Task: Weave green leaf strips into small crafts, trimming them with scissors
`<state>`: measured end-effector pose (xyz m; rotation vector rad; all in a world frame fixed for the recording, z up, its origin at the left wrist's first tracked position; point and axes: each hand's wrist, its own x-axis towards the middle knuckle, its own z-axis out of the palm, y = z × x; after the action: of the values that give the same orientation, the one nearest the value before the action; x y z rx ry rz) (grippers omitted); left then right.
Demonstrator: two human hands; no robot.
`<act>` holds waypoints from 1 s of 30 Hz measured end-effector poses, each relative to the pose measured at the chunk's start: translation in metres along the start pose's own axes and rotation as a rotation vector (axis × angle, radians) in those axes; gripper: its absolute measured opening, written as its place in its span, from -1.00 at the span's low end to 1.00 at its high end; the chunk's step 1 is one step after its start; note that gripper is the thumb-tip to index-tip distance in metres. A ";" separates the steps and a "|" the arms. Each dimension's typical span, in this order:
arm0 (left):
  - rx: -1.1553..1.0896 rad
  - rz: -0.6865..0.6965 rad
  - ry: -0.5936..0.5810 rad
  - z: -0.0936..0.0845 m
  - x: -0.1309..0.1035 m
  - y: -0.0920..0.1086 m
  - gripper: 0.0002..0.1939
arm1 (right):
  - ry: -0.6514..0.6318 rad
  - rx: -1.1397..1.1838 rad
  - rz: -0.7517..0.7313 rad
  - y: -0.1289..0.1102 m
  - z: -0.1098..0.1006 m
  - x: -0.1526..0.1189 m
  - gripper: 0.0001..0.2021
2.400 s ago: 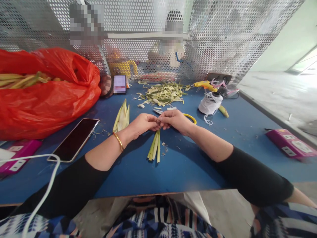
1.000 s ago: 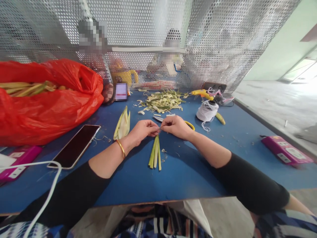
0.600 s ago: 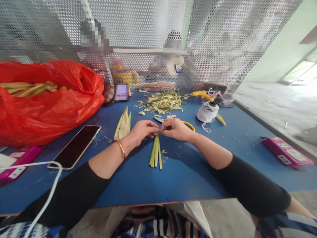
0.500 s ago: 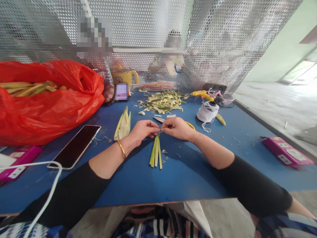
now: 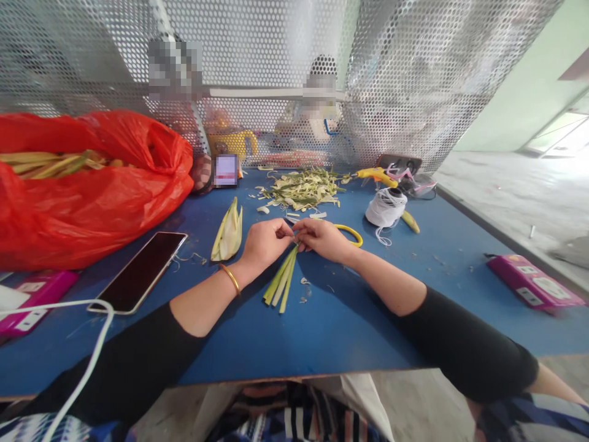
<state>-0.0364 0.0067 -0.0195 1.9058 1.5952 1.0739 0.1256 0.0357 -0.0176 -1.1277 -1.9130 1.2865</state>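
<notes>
A small bundle of green leaf strips (image 5: 281,281) fans out toward me, its narrow top end between my fingertips. My left hand (image 5: 269,238) pinches at that top end from the left. From the right, my right hand (image 5: 321,238) also closes its fingers there, fingertips nearly touching the left ones. Whether a thread is in the pinch is too small to tell. Scissors with a yellow handle (image 5: 352,234) lie partly hidden behind my right hand. Left of my hands stands a pale folded leaf piece (image 5: 228,232).
A red plastic bag (image 5: 92,215) of leaves fills the left. A dark phone (image 5: 140,273), leaf scraps (image 5: 304,188), a white thread spool (image 5: 386,207), a yellow glue gun (image 5: 376,177) and a purple packet (image 5: 534,282) lie on the blue table (image 5: 350,331). Mesh panels stand behind.
The strips' lower ends have swung to the left, so the bundle slants. My fingers have shifted at its top, and more of the scissors' yellow handle shows.
</notes>
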 end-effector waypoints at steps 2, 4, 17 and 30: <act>0.061 0.007 0.022 0.000 -0.002 0.002 -0.93 | 0.019 0.024 0.030 -0.002 0.002 -0.001 -0.72; 0.094 0.015 0.048 0.001 -0.003 0.003 -0.92 | 0.051 0.050 0.054 -0.004 0.004 -0.001 -0.78; -0.035 0.103 0.078 0.007 -0.001 -0.004 -0.88 | 0.164 0.151 0.150 -0.007 0.004 0.000 -0.86; -0.209 0.061 0.091 0.008 0.002 -0.006 -0.91 | 0.172 -0.018 0.117 -0.006 0.002 -0.002 -0.87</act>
<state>-0.0342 0.0115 -0.0283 1.7998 1.4168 1.3155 0.1226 0.0322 -0.0124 -1.3319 -1.7580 1.1928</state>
